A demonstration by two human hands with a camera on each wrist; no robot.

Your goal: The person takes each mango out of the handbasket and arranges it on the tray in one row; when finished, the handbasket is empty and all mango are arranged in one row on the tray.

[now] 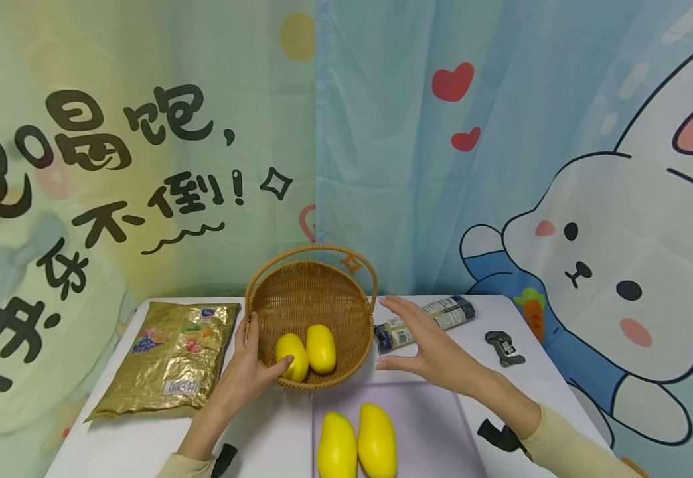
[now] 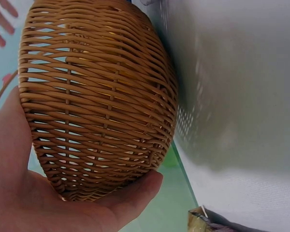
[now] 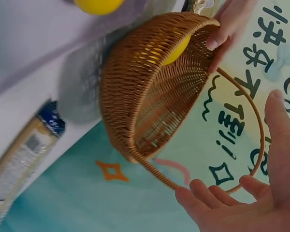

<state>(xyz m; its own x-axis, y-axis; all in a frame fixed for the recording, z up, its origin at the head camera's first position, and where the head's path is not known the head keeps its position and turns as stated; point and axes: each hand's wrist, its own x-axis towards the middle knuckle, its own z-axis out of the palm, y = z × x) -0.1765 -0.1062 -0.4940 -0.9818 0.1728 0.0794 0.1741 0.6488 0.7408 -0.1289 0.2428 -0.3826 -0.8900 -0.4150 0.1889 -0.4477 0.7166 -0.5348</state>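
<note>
A brown wicker basket (image 1: 322, 292) with a hoop handle stands at the table's back, tilted so its mouth faces me. Two yellow mangoes, a left one (image 1: 291, 358) and a right one (image 1: 321, 348), lie low inside it. My left hand (image 1: 247, 375) grips the basket's left side, thumb over the rim; in the left wrist view its fingers wrap the woven wall (image 2: 101, 96). Off to the basket's right, my right hand (image 1: 436, 352) holds nothing, fingers and thumb spread apart. Two more mangoes, one left (image 1: 337, 446) and one right (image 1: 377, 441), lie side by side nearer me.
Under the nearer mangoes is a pale lilac mat (image 1: 433, 425) on the white table (image 1: 269, 431). At left lies a gold fruit-printed bag (image 1: 164, 358). Long dark-ended packages (image 1: 451, 312) and a small black packet (image 1: 504, 348) lie at right. A printed curtain (image 1: 376, 166) hangs behind.
</note>
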